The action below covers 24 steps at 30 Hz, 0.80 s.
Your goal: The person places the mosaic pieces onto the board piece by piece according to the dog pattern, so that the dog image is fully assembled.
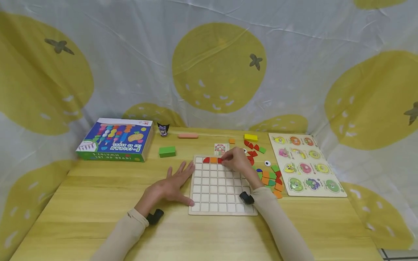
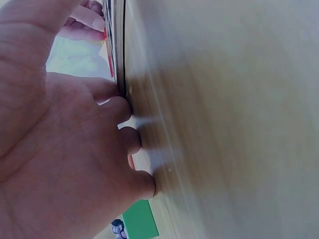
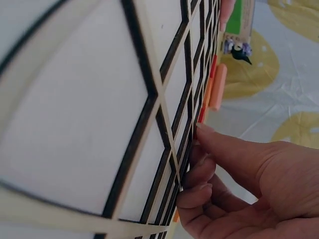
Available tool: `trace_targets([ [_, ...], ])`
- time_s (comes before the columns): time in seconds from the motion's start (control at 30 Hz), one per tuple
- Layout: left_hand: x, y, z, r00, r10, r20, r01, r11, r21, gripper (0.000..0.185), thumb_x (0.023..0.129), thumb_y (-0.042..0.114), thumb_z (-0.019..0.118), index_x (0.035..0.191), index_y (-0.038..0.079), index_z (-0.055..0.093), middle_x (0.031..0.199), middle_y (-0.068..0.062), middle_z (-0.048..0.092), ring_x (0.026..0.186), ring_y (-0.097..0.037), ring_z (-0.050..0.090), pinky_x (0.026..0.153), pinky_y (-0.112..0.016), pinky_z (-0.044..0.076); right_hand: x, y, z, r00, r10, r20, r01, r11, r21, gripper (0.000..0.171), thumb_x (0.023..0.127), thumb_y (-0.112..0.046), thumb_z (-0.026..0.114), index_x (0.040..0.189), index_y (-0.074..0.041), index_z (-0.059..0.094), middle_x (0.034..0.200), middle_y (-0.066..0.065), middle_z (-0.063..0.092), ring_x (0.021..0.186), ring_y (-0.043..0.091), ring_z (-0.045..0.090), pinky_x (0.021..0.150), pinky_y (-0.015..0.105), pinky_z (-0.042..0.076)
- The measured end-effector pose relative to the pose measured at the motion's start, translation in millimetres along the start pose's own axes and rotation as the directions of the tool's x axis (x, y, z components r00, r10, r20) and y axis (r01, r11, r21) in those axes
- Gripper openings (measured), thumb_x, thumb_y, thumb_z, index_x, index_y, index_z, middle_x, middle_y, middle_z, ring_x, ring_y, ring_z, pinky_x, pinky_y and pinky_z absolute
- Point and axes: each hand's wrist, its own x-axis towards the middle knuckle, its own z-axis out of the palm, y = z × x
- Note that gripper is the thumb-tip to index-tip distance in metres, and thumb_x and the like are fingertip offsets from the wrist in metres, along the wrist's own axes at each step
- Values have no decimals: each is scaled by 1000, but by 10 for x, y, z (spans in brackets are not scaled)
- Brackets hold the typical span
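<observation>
Your left hand (image 1: 174, 185) lies flat with fingers spread on the table (image 1: 98, 203), touching the grid board (image 1: 219, 185) at its left edge, which likely steadies it. Your right hand (image 1: 237, 161) pinches a red tile (image 1: 220, 160) at the board's top row, beside the orange tile (image 1: 213, 160) already seated there.

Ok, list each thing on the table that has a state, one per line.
Grid board: flat, top row started, other cells bare.
Red piece: in the top row, at the right hand's fingertips.
Orange piece: seated in the top row.
Left hand: flat, fingers spread, against the board's left edge.
Right hand: fingers curled at the red piece.
Bead box: closed.
</observation>
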Motion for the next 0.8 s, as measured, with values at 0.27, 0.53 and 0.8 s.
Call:
trace_targets([
  [0.27,13,-2,-22,1000,4,2,-4,1000,2,131,83,49,93,173,3,9,182,-13,-3,166,-39,-12,126,-73,-13,41,5,-13,999,-46,-11,45,999,-24,9,91,-2,85,100,-2,85,95,10,80,81,20,68,73,30,60],
  [0.53,15,2,-21,1000,9,0,-9,1000,-2,131,83,48,93,173,3,9,182,-14,-3,166,-40,-12,125,-74,-13,14,19,-122,995,-88,36,89,996,-23,11,97,-5,80,106,-3,86,102,11,80,83,18,68,75,29,56],
  [0.8,7,12,-6,1000,-13,4,13,1000,-14,131,83,48,94,173,4,9,182,-14,-3,166,-40,-12,125,-73,-13,-93,235,-492,973,-224,52,222,974,51,17,101,-5,76,116,2,81,105,12,79,86,22,69,75,29,57],
])
